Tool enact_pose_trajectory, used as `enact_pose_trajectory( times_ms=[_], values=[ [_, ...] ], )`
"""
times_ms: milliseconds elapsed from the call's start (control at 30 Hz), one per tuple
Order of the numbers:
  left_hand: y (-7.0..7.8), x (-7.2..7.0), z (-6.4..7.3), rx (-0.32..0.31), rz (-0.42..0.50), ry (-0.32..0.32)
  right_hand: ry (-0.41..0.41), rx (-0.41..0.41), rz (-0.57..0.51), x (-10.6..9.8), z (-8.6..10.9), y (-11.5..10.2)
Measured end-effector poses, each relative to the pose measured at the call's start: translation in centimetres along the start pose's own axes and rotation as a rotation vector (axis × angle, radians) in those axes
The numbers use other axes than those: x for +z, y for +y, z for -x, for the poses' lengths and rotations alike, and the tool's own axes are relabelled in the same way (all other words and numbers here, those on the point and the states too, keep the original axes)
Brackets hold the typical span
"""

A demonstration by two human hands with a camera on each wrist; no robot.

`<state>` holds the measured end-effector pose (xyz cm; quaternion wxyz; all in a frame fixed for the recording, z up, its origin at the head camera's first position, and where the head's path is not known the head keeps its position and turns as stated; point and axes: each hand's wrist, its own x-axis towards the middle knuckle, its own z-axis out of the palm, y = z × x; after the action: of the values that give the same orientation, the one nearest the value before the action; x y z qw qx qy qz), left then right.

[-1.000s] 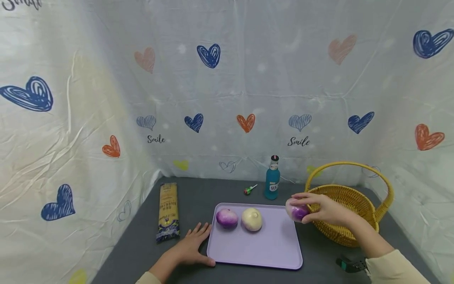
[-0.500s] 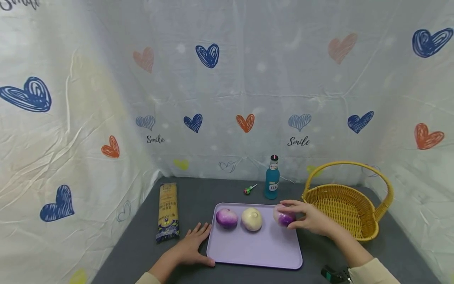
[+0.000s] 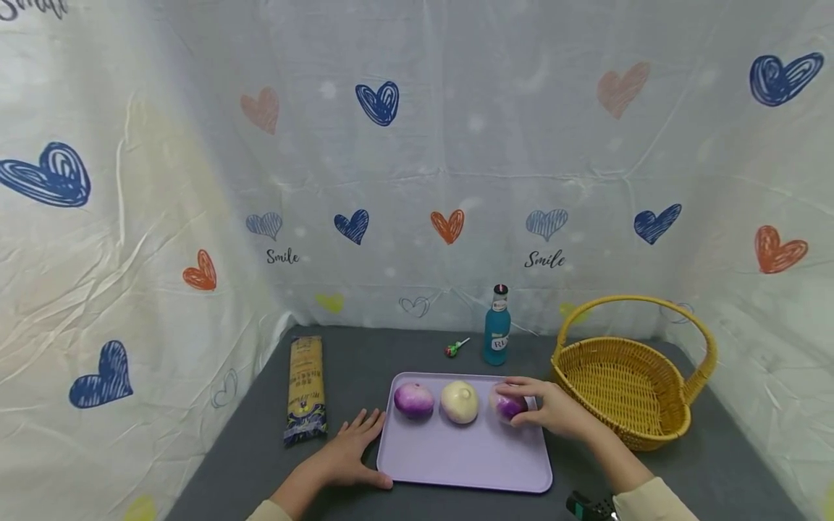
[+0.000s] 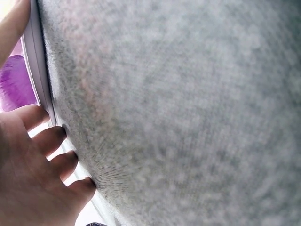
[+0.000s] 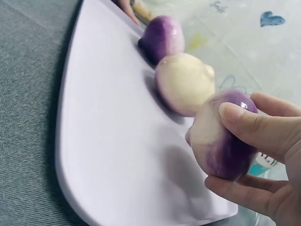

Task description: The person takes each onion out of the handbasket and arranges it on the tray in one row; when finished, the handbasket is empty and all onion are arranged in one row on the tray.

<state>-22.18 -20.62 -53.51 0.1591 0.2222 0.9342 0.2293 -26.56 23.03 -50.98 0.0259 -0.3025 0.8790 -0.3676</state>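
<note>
A purple-and-white onion (image 5: 221, 141) is pinched between the thumb and fingers of my right hand (image 3: 554, 409), over the right side of the lilac tray (image 3: 462, 456). Its shadow falls on the tray, so it seems just above the surface. To its left on the tray sit a mostly white onion (image 3: 459, 402) and a purple onion (image 3: 413, 400). My left hand (image 3: 352, 452) lies on the table with fingers spread against the tray's left edge, the thumb at the near corner. In the left wrist view, its fingertips (image 4: 51, 139) rest on the grey cloth.
A yellow wicker basket (image 3: 625, 387) with a tall handle stands right of the tray. Behind the tray are a blue bottle (image 3: 497, 333) and a lollipop (image 3: 452, 349). A yellow packet (image 3: 306, 391) lies at left. A patterned curtain (image 3: 417, 145) closes off the back.
My right hand has carried the onion leftward and down from beside the basket to over the tray, beside the white one. My left hand has stayed at the tray's edge.
</note>
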Motion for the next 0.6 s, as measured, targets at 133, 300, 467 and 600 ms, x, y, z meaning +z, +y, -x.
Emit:
enact_pose_trajectory(
  times_ms=[133,300,467,600],
  values=[
    [-0.16,0.05,-0.19,-0.008,-0.001,-0.009,0.007,0.02,0.009,0.47,0.01,0.36],
    [-0.31,0.16,-0.14,-0.007,0.002,-0.012,-0.002,0.047,0.001,0.72,0.17,0.37],
    [-0.21,-0.01,-0.16,-0.013,0.006,-0.007,-0.009,0.052,0.039,0.64,0.14,0.46],
    [-0.06,-0.05,-0.21,-0.01,0.007,-0.006,-0.013,0.034,0.064,0.52,0.08,0.57]
  ],
)
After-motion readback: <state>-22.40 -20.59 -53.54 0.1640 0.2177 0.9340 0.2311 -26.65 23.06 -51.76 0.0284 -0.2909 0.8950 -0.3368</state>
